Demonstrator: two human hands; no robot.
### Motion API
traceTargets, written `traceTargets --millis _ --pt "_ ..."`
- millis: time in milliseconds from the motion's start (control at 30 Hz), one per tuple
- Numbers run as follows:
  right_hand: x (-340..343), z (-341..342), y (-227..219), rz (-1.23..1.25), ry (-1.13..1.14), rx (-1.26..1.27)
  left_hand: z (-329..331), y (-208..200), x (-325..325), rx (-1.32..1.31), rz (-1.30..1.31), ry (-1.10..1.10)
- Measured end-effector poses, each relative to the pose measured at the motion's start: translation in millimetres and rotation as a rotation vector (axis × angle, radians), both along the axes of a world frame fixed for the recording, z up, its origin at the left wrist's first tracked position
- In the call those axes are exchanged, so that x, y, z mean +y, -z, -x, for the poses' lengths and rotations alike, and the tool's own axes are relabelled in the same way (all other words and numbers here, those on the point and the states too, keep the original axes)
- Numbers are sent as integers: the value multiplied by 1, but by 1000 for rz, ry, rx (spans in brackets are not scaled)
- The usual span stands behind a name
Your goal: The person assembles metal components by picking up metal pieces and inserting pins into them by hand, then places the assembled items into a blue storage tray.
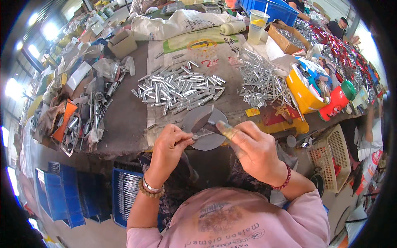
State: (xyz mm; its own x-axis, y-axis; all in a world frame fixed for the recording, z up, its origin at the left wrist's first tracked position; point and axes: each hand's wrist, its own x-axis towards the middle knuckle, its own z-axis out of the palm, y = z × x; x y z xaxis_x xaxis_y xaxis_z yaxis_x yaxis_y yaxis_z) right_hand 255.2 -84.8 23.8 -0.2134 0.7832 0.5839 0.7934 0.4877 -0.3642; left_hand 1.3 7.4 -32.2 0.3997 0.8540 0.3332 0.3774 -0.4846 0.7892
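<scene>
My left hand [167, 146] pinches a thin silver metal rod [202, 134] between thumb and fingertips, over a round grey metal disc [211, 142] at the table's near edge. My right hand [254, 149] is closed round the handle of a hammer [202, 120]; its dark, tapered head hovers above or rests on the disc, I cannot tell which. Beyond the disc lies a loose heap of short silver metal tubes [178, 89]. Right of that spreads a pile of thin metal pins [260, 78].
Metal parts and bags [97, 99] clutter the table's left. To the right stand a yellow container [302, 91], a red bottle with green cap [337, 101] and a drink cup [257, 27]. Below are a blue crate of metal parts [126, 190] and a cream basket [331, 159].
</scene>
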Motion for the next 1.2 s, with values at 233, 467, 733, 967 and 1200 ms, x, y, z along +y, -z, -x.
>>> traceTargets --millis 233,467,733,967,1200 --pt "45 -24 28 39 55 -66 1 1 1 46 -26 21" --pt "7 8 35 69 45 -179 5 5 -4 31 -12 8" --pt "-10 16 43 817 -128 422 -7 16 -40 -25 -166 -189" --pt "-23 31 54 1061 -95 785 -19 24 -66 -520 648 -213" --pt "-31 63 82 968 -159 737 -2 21 -80 -599 639 -273"
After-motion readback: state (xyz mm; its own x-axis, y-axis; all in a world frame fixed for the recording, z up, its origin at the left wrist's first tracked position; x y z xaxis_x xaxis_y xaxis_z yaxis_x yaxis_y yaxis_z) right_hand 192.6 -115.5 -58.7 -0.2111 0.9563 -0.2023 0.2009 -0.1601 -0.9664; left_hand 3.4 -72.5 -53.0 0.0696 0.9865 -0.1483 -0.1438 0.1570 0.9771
